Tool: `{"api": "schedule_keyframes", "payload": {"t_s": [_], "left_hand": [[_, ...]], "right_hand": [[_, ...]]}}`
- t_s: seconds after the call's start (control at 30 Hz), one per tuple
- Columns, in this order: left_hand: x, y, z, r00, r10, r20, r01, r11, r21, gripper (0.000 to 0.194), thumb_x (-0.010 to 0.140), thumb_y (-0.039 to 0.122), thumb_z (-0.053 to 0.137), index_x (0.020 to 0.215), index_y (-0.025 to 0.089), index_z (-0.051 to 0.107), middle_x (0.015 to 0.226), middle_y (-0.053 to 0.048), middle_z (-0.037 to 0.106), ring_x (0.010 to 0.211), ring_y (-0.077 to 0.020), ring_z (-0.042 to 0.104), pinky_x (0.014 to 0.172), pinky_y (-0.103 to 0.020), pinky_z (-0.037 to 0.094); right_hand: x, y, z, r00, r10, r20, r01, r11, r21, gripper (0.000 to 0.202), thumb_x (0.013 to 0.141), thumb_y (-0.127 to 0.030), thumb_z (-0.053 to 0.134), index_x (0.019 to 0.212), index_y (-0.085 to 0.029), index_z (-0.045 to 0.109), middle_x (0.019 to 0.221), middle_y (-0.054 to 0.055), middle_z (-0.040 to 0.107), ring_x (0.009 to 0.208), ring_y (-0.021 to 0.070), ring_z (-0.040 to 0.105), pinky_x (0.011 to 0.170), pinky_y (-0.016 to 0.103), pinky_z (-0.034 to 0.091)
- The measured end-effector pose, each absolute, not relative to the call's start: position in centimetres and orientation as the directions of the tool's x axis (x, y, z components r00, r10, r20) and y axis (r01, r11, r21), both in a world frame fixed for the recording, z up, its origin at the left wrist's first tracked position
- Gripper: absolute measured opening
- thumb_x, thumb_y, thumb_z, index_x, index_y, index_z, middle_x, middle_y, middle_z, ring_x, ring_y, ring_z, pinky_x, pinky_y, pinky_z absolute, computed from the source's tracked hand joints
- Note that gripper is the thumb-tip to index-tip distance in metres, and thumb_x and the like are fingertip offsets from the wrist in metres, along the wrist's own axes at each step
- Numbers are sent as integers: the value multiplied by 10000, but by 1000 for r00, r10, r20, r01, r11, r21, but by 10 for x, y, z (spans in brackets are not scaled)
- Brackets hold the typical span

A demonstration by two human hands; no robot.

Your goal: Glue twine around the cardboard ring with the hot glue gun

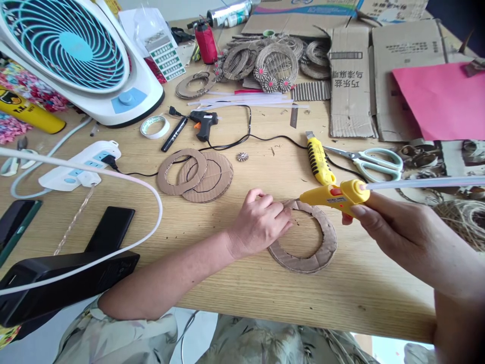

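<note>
A brown cardboard ring (pixel 320 253) lies flat on the wooden table near its front edge. My left hand (pixel 261 222) rests on the ring's left rim, fingers curled and pressing it down. My right hand (pixel 401 232) grips a yellow glue gun (pixel 335 195) with a long clear glue stick sticking out behind it. The gun's nozzle points left and sits at the ring's upper rim, close to my left fingertips.
Another cardboard ring (pixel 182 172) and disc (pixel 212 177) lie further back, with a black glue gun (pixel 203 122), a yellow utility knife (pixel 319 162), scissors (pixel 373 162), tape (pixel 155 126), a marker, a power strip (pixel 81 164) and a fan (pixel 76 55). Flattened boxes and pink paper (pixel 443 101) fill the right.
</note>
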State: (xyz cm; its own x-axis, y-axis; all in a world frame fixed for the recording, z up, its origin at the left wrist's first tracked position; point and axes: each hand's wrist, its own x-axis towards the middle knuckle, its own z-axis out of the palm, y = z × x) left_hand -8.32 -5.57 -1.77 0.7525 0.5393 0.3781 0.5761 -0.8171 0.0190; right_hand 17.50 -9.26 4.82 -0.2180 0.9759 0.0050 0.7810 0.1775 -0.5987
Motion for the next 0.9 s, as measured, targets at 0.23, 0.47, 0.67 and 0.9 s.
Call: {"api": "schedule_keyframes", "payload": {"t_s": [0.23, 0.47, 0.67, 0.9], "left_hand": [[-84, -56, -17, 753, 534, 385, 570, -821, 25, 273, 1036, 328, 471, 1038, 140, 669, 796, -36, 658, 795, -191, 533, 877, -416, 354], [-84, -55, -18, 758, 539, 368, 570, -821, 27, 290, 1043, 334, 453, 1034, 145, 672, 802, -48, 663, 808, -192, 537, 873, -419, 354], [-84, -55, -18, 757, 528, 384, 566, -824, 18, 275, 1035, 334, 478, 1014, 141, 674, 788, -35, 654, 797, -191, 536, 872, -412, 349], [-83, -55, -18, 752, 519, 405, 561, -827, 18, 256, 1026, 331, 500, 1013, 140, 671, 784, -28, 656, 787, -189, 533, 865, -408, 351]], "right_hand": [[173, -92, 48, -213, 977, -6, 776, 165, -609, 363, 972, -563, 418, 839, -268, 583, 575, -10, 471, 461, 156, 448, 464, 307, 370], [175, -93, 47, -199, 980, -21, 769, 143, -623, 368, 961, -580, 430, 850, -270, 595, 545, -22, 437, 433, 151, 423, 434, 301, 349], [175, -92, 46, -212, 977, -19, 760, 153, -631, 361, 964, -569, 435, 840, -268, 591, 530, -27, 419, 416, 142, 409, 412, 291, 341], [175, -92, 44, -202, 979, -30, 761, 137, -634, 345, 974, -563, 433, 866, -276, 592, 543, -35, 416, 419, 133, 412, 423, 282, 337]]}}
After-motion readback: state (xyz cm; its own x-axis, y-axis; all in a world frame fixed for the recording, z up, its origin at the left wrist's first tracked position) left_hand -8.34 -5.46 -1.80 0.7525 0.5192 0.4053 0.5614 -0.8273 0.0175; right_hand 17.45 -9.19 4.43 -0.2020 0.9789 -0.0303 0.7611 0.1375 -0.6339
